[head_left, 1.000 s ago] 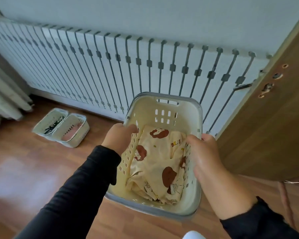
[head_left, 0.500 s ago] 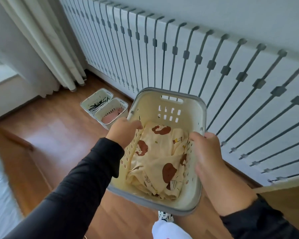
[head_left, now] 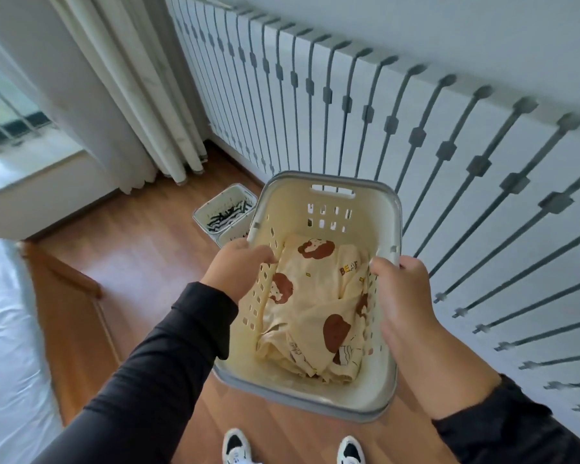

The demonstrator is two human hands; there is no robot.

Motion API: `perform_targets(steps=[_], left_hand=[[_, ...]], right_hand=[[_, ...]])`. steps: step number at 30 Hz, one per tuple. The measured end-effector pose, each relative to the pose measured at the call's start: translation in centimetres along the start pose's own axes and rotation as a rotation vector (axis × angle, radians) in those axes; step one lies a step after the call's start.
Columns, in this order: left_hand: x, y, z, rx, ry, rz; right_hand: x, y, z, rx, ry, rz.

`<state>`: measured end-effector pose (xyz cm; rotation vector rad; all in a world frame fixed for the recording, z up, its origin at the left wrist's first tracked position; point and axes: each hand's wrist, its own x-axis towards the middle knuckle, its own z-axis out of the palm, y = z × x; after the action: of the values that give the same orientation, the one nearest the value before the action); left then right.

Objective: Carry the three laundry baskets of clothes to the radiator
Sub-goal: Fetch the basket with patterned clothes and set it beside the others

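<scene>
I hold a cream laundry basket (head_left: 329,192) with a grey rim in the air in front of me. My left hand (head_left: 238,267) grips its left rim and my right hand (head_left: 404,303) grips its right rim. Inside lies a folded cream cloth (head_left: 315,306) printed with brown bears. Two more baskets stand on the floor by the radiator (head_left: 365,122): one (head_left: 223,207) holds black-and-white clothing, the other (head_left: 231,238) is mostly hidden behind my left hand and the held basket.
A white radiator with grey bars runs along the wall from top centre to the right edge. Cream curtains (head_left: 141,95) hang at the far left corner beside a window. A bed with a wooden frame (head_left: 64,296) is at my left. Wooden floor lies between them.
My view has swung left and I have moved nearer the floor baskets. The door at right has left the view, and the bed, curtains and window have come in. Both hands keep their grip.
</scene>
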<state>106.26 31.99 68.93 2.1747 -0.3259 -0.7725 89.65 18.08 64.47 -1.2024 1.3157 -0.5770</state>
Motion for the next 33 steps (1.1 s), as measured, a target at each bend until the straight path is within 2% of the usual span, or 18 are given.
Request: perform_targets(steps=[7,16,24,27,30,33], left_hand=[[9.5,0.2,-5.4,0.065,-0.059,0.06],[19.7,1.9,-11.7,0.177,-0.252,0.193],[25.4,3.0,-10.0,0.19,-0.362,0.219],[27.4,3.3,-8.8,0.199,-0.393,0.207],[28.9,3.4,-8.1,0.319,-0.423,0.25],[30.9,3.4,-7.8,0.329,-0.444,0.208]], right_hand=[[1.8,-1.5,9.2,-0.001,0.089,0.006],[1.9,-2.9,19.3,0.207,0.32,0.097],[4.3,-3.3,21.3,0.233,0.468,0.196],[6.7,-3.6,21.4,0.216,0.463,0.22],[8.6,-3.9,21.7,0.206,0.454,0.229],[10.3,-3.9,22.4,0.208,0.423,0.252]])
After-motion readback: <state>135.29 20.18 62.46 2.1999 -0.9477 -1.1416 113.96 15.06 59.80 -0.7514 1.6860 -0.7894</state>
